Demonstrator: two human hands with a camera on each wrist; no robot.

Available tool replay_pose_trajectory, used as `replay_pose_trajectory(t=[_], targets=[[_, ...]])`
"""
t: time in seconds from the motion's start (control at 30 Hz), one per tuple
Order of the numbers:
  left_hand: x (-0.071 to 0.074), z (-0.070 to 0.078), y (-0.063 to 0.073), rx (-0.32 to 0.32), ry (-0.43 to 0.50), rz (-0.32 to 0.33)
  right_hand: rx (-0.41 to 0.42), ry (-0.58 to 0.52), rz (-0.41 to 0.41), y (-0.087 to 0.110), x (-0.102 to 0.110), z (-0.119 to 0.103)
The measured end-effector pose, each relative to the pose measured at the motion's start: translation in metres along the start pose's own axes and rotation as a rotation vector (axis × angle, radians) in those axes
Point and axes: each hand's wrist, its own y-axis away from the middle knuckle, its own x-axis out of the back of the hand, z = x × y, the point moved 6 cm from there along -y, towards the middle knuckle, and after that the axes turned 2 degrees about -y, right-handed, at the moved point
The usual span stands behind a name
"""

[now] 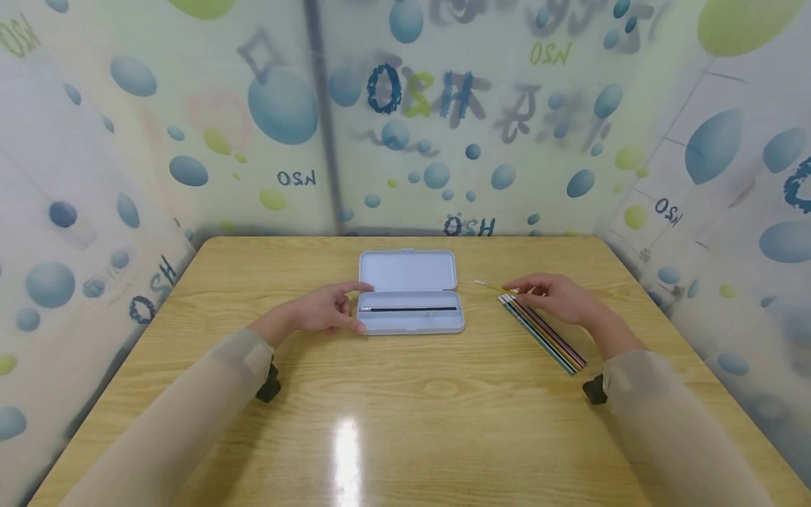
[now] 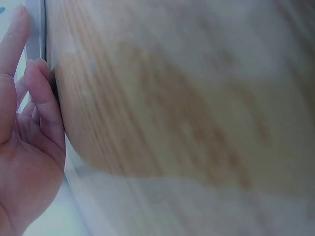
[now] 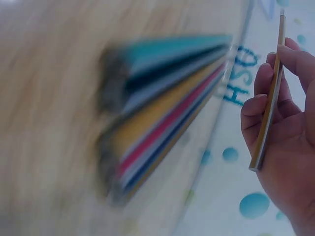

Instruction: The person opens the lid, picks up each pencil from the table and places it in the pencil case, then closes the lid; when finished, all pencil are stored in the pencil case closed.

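An open pale pencil case (image 1: 406, 270) lies on the table, its lid tipped back. One black pencil (image 1: 412, 309) with a white end rests inside the long compartment. My left hand (image 1: 323, 308) holds the case's left end, index finger at the hinge side and thumb at the front corner; the other fingers are curled. In the right wrist view, my right hand (image 3: 285, 118) pinches a yellow pencil (image 3: 269, 105) between thumb and fingers. Beneath that hand, in the head view, several coloured pencils (image 1: 543, 336) lie side by side in a slanted bundle.
The wooden table (image 1: 405, 408) has a bright reflection near its front. Patterned curtain-like walls (image 1: 412, 190) with blue and green drops and lettering stand behind it and at both sides. Small dark devices are worn below both wrists.
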Motion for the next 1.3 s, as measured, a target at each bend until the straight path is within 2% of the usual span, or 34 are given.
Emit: replay_pose_trajectory(t=[0.67, 0.93, 1.13, 1.3], targets=[[0.001, -0.001, 0.001, 0.019, -0.001, 0.004, 0.132, -0.002, -0.060, -0.063, -0.050, -0.076], [0.002, 0.000, 0.001, 0.022, -0.009, 0.006, 0.141, -0.035, -0.104, -0.082, -0.074, -0.098], [0.002, -0.001, 0.000, 0.027, -0.001, 0.005, 0.146, -0.005, -0.133, -0.095, -0.089, -0.110], [0.001, -0.002, 0.000, 0.030, -0.003, 0.007, 0.184, -0.001, -0.148, -0.103, -0.101, -0.120]])
